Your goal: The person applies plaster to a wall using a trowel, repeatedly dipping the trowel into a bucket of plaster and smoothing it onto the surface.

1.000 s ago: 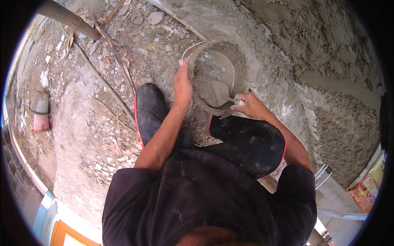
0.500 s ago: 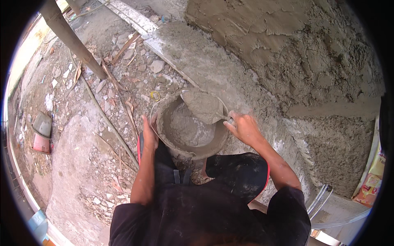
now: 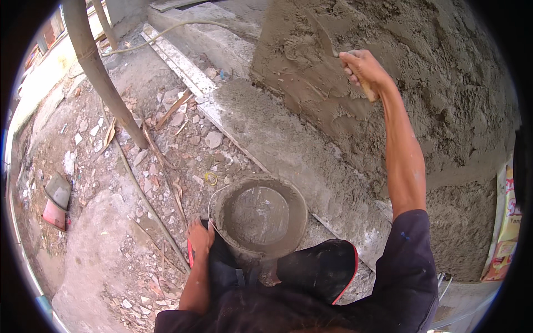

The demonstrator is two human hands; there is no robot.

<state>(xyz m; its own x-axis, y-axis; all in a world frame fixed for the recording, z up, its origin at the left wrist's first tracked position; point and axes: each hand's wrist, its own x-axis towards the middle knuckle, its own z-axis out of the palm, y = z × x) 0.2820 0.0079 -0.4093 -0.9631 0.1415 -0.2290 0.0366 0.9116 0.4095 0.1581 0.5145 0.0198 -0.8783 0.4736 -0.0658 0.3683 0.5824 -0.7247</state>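
My right hand (image 3: 363, 69) grips a trowel by its wooden handle (image 3: 371, 94) against the wet, rough mortar wall (image 3: 444, 66); the blade is hard to make out, pressed into the mortar. A round bucket (image 3: 297, 216) below holds a little grey mortar round its inside, its thin wire handle standing out at the left. My left hand (image 3: 201, 234) rests by my left knee just beside the bucket, fingers apart and holding nothing.
A wooden post (image 3: 105, 83) stands at upper left, with a hose (image 3: 166, 26) behind it. A pale board (image 3: 183, 66) runs along the wall's base. Rubble, sticks, a pink-and-grey container (image 3: 55, 202) and a printed panel (image 3: 502, 222) are also in view.
My right hand has carried the loaded trowel from the bucket up onto the wall. My left hand has left the bucket's rim and dropped lower. The view has tilted toward the wall.
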